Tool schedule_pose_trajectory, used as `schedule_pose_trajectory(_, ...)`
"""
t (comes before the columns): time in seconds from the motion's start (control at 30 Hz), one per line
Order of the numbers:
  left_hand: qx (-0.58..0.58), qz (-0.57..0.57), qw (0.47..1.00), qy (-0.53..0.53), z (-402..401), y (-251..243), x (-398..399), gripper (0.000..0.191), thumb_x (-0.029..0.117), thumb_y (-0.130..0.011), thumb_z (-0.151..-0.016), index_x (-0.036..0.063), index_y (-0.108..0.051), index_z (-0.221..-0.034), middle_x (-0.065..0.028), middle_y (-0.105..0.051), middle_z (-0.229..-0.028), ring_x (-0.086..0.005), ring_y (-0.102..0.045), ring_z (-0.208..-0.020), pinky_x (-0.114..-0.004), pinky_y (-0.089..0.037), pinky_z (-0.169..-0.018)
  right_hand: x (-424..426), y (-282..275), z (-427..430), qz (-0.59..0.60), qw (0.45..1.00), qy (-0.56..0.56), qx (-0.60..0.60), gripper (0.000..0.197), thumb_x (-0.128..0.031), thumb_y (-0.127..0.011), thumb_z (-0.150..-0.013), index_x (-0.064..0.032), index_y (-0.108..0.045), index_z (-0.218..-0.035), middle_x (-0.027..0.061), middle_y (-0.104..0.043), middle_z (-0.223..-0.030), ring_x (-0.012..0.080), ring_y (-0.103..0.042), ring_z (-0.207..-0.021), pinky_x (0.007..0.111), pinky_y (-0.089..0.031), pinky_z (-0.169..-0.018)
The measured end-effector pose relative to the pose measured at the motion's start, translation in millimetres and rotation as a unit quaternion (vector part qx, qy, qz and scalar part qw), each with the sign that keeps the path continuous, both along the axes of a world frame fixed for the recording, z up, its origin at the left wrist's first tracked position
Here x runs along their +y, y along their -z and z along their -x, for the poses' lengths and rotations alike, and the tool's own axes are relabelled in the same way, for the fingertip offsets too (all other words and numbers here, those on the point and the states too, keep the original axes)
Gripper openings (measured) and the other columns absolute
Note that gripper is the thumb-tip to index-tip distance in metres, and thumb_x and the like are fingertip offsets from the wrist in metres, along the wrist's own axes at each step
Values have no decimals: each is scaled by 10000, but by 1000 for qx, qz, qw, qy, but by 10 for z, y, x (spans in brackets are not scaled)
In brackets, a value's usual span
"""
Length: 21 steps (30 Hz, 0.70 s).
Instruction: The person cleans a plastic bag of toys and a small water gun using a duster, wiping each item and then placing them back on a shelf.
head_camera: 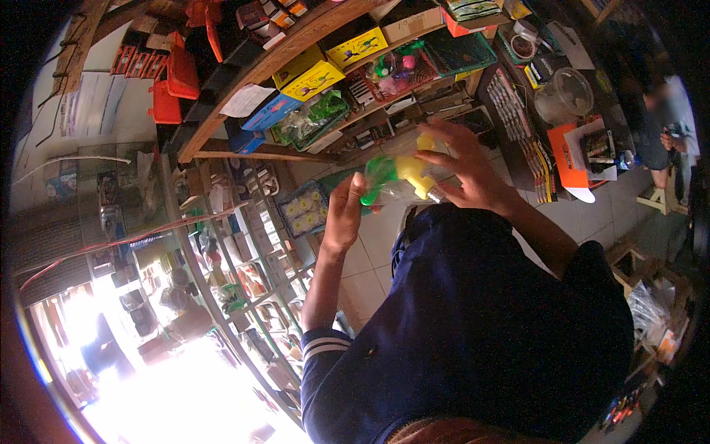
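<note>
In front of the chest, my left hand [345, 208] holds a clear plastic bag [388, 191] by its left side, thumb on top. A green plastic item [377, 175] shows in or behind the bag, close to the left thumb. Beside it is a yellow plastic item [413, 173] with a small metallic end, blurred by motion. My right hand [466, 164] is at the yellow item's right side, its fingers spread and partly blurred; whether they grip it cannot be made out.
Ahead is a wooden shelf [266, 64] with yellow boxes [312, 80] and a green basket [463, 55]. Glass shelving [255, 299] stands on the left. A clear plastic tub [563, 97] sits on the right shelf. Another person [660, 133] is at the far right.
</note>
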<state>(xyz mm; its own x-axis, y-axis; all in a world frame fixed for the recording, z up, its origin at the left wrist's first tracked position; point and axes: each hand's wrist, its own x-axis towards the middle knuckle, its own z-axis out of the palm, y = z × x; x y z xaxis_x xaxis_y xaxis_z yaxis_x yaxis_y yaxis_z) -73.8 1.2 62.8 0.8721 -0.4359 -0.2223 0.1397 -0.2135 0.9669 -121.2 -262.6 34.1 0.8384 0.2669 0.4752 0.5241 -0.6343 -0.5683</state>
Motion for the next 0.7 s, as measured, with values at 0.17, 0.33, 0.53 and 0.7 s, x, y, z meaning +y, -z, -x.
schedule_pose_trajectory(0.17, -120, -89, 988, -25, -15, 151, 12, 490, 452, -420, -1009, 7, -519, -828, -20, -487, -681, -111, -435, -619, -284, -377, -565, 77, 159, -81, -63, 995, -46, 60, 511, -190, -724, -778, -117, -549, -1253, 65, -562, -1274, 260, -494, -1219, 456, -306, -1067)
schedule_pose_trajectory(0.33, -228, -66, 971, -28, -41, 236, 24, 478, 427, -439, -1006, 17, -470, -762, -26, -452, -663, -111, -394, -610, -297, -333, -537, 228, 332, 24, -197, 938, -72, 276, 339, -212, -681, -864, -47, -569, -1138, 126, -629, -1081, 226, -612, -1009, 362, -456, -887)
schedule_pose_trajectory(0.53, -383, -171, 907, 44, -136, 129, 87, 438, 370, -461, -1011, 16, -471, -754, -25, -442, -673, -110, -402, -636, -284, -346, -567, 373, 373, 64, -427, 775, -99, 456, 386, -345, -445, -1019, -17, -533, -1202, 42, -621, -957, 136, -607, -867, 316, -506, -755)
schedule_pose_trajectory(0.7, -147, -61, 987, -26, -52, 100, 96, 423, 365, -431, -1027, 38, -488, -766, 32, -417, -693, -75, -374, -661, -260, -327, -575, 407, 371, 82, -457, 747, -104, 472, 413, -317, -453, -1017, -38, -431, -1322, 60, -614, -1047, 150, -617, -890, 312, -511, -785)
